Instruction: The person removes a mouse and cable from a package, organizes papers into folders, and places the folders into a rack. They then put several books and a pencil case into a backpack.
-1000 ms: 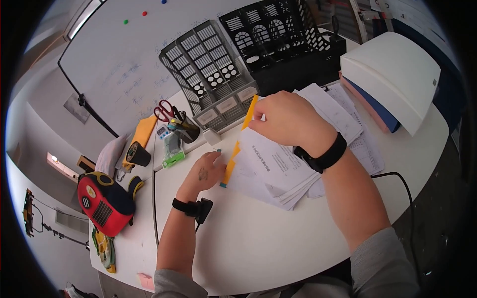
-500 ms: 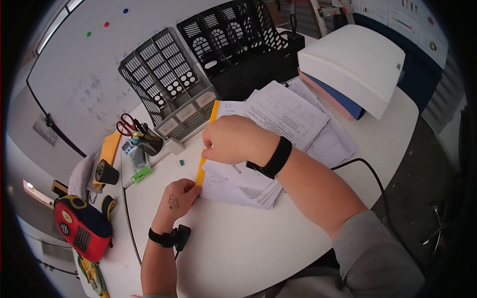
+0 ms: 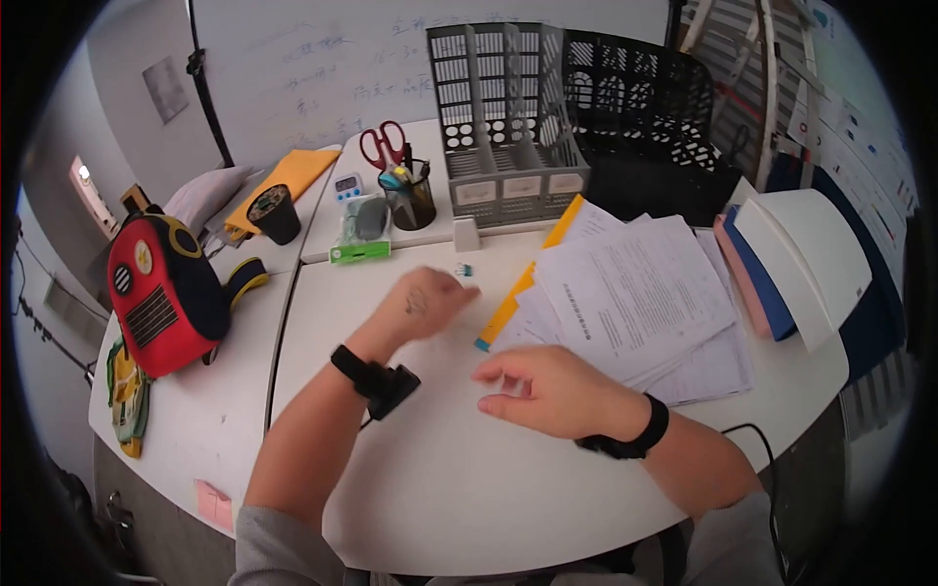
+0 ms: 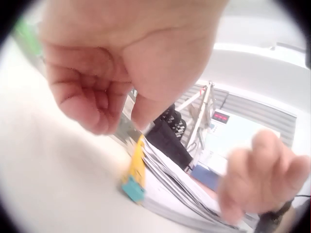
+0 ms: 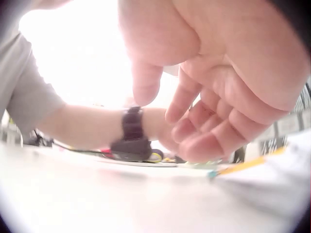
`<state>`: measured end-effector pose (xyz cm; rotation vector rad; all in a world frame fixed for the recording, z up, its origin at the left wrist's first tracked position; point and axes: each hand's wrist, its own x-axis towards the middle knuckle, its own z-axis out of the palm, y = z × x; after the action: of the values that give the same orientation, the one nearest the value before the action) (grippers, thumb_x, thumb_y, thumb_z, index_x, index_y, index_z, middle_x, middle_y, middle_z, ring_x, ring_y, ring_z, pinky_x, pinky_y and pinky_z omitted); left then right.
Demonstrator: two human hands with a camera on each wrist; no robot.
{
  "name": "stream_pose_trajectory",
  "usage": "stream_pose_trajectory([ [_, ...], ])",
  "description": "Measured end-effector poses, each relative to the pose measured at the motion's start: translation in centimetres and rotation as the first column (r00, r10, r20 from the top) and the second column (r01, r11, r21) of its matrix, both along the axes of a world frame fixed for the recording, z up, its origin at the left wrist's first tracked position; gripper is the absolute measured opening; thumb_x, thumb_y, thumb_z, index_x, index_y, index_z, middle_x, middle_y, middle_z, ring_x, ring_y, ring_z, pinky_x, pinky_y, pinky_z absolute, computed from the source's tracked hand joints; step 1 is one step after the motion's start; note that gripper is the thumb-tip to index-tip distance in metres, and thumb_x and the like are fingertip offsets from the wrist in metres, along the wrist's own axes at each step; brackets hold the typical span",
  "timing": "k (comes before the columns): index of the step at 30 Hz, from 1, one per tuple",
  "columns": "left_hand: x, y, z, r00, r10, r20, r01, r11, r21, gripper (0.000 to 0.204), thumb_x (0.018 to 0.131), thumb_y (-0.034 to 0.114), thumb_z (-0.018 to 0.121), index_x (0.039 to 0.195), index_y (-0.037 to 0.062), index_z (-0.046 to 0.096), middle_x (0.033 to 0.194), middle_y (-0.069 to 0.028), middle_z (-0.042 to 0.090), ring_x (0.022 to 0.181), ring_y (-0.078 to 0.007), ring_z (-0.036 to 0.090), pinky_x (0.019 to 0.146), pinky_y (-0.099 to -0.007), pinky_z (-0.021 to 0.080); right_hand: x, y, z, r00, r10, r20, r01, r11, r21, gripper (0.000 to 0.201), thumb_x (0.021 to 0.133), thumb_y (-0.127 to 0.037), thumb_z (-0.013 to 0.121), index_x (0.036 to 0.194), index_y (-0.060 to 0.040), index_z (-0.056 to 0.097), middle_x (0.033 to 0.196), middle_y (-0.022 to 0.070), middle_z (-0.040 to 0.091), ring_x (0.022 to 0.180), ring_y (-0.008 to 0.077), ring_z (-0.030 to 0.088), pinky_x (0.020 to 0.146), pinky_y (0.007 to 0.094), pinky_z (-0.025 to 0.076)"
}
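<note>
A stack of papers [image 3: 645, 293] lies on the table with a yellow strip [image 3: 528, 278] along its left edge. A teal binder clip [image 3: 482, 344] sits on the strip's near end, larger in the left wrist view [image 4: 133, 190]. My left hand [image 3: 418, 305] hovers left of the strip, fingers loosely curled with nothing between them. Just beyond its fingertips, a second teal binder clip [image 3: 464, 271] lies loose on the table. My right hand [image 3: 552, 391] is in front of the stack's near-left corner, fingers relaxed and apart, holding nothing.
A grey file rack [image 3: 518, 186] and a black one [image 3: 635, 127] stand at the back. Left of them are a pen cup [image 3: 408, 200] with scissors and a potted plant [image 3: 276, 217]. A red backpack [image 3: 161, 303] is at left, a white device [image 3: 806, 254] at right.
Both hands have come off the yellow strip. My right hand has drawn back toward me, while the left has moved from the strip's near end toward the loose clip. The head view has turned.
</note>
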<state>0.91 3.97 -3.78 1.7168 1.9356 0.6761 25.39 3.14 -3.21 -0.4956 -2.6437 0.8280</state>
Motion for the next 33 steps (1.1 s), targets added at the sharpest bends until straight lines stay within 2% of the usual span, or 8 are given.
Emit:
stream_pose_trajectory([
  [1, -1.5, 0.8, 0.2, 0.996, 0.082, 0.016, -0.083, 0.992, 0.095, 0.037, 0.092, 0.034, 0.067, 0.099, -0.0013, 0.073, 0.073, -0.0082, 0.069, 0.061, -0.0167, 0.062, 0.057, -0.0333, 0.050, -0.4, -0.1, -0.1, 0.997, 0.045, 0.058, -0.018, 0.914, -0.406, 0.037, 0.092, -0.024, 0.071, 0.122, -0.0038, 0.064, 0.118, 0.0111, 0.066, 0.109, 0.0210, 0.063, 0.095, 0.0338, 0.050],
  [2, -3.1, 1.9, 0.7, 0.978, 0.193, 0.085, -0.203, 0.970, 0.136, 0.044, 0.089, 0.036, 0.070, 0.111, -0.0025, 0.069, 0.087, -0.0156, 0.070, 0.074, -0.0240, 0.067, 0.069, -0.0361, 0.052, -0.6, -0.2, -0.3, 0.990, 0.109, 0.092, -0.005, 0.667, -0.745, 0.034, 0.094, -0.023, 0.069, 0.121, -0.0032, 0.065, 0.110, 0.0081, 0.070, 0.100, 0.0156, 0.066, 0.091, 0.0295, 0.052],
  [6, -6.4, 5.1, 2.0, 0.860, 0.465, 0.210, -0.509, 0.807, 0.298, 0.089, 0.080, 0.040, 0.080, 0.145, -0.0073, 0.042, 0.129, -0.0284, 0.060, 0.112, -0.0339, 0.064, 0.094, -0.0372, 0.051, -1.1, 0.2, -1.5, 0.984, 0.174, 0.031, -0.091, 0.649, -0.755, 0.031, 0.097, -0.022, 0.067, 0.121, -0.0020, 0.065, 0.104, 0.0032, 0.071, 0.092, 0.0093, 0.064, 0.085, 0.0240, 0.052],
  [11, -6.8, 9.8, 1.0, 0.853, 0.430, 0.298, -0.511, 0.805, 0.303, 0.120, 0.070, 0.034, 0.089, 0.152, -0.0130, 0.015, 0.142, -0.0315, 0.046, 0.133, -0.0376, 0.048, 0.110, -0.0363, 0.039, -1.2, 1.0, -2.9, 0.993, 0.106, -0.042, -0.076, 0.341, -0.937, 0.032, 0.100, -0.024, 0.063, 0.122, -0.0014, 0.064, 0.104, 0.0003, 0.069, 0.087, 0.0089, 0.061, 0.082, 0.0236, 0.052],
  [19, -7.0, 13.1, -2.1, 0.853, 0.343, 0.393, -0.516, 0.663, 0.542, 0.121, 0.067, 0.020, 0.088, 0.155, -0.0036, 0.009, 0.143, -0.0254, 0.045, 0.126, -0.0333, 0.052, 0.106, -0.0350, 0.043, -1.4, 1.3, -4.2, 0.987, 0.135, -0.089, -0.140, 0.432, -0.891, 0.029, 0.100, -0.027, 0.064, 0.118, -0.0040, 0.065, 0.093, -0.0009, 0.066, 0.081, 0.0080, 0.058, 0.077, 0.0245, 0.051],
  [25, -6.4, 8.1, 0.3, 0.889, 0.336, 0.311, -0.458, 0.664, 0.592, 0.116, 0.070, 0.016, 0.085, 0.155, -0.0040, 0.009, 0.138, -0.0222, 0.049, 0.120, -0.0293, 0.055, 0.104, -0.0338, 0.044, -1.5, 1.3, -3.6, 0.986, 0.147, -0.077, -0.141, 0.495, -0.857, 0.028, 0.099, -0.025, 0.065, 0.117, -0.0036, 0.066, 0.093, -0.0005, 0.067, 0.081, 0.0074, 0.060, 0.079, 0.0242, 0.051],
  [27, -6.2, 4.7, 1.3, 0.925, 0.186, 0.330, -0.350, 0.755, 0.555, 0.111, 0.072, 0.012, 0.083, 0.155, -0.0044, 0.012, 0.134, -0.0204, 0.053, 0.116, -0.0279, 0.057, 0.102, -0.0340, 0.046, -1.1, 1.4, -3.6, 0.986, 0.161, -0.051, -0.127, 0.506, -0.853, 0.029, 0.099, -0.023, 0.065, 0.120, -0.0028, 0.066, 0.098, 0.0001, 0.068, 0.085, 0.0070, 0.062, 0.081, 0.0238, 0.051],
  [33, -5.8, -3.5, 2.8, 0.895, 0.208, -0.394, -0.045, 0.922, 0.384, 0.097, 0.067, 0.020, 0.081, 0.149, -0.0008, 0.033, 0.134, -0.0229, 0.052, 0.123, -0.0410, 0.053, 0.105, -0.0449, 0.043, -1.5, 1.1, -3.7, 0.988, 0.123, -0.088, -0.137, 0.487, -0.863, 0.027, 0.099, -0.020, 0.064, 0.119, -0.0023, 0.065, 0.096, 0.0013, 0.068, 0.084, 0.0075, 0.061, 0.081, 0.0235, 0.052],
])
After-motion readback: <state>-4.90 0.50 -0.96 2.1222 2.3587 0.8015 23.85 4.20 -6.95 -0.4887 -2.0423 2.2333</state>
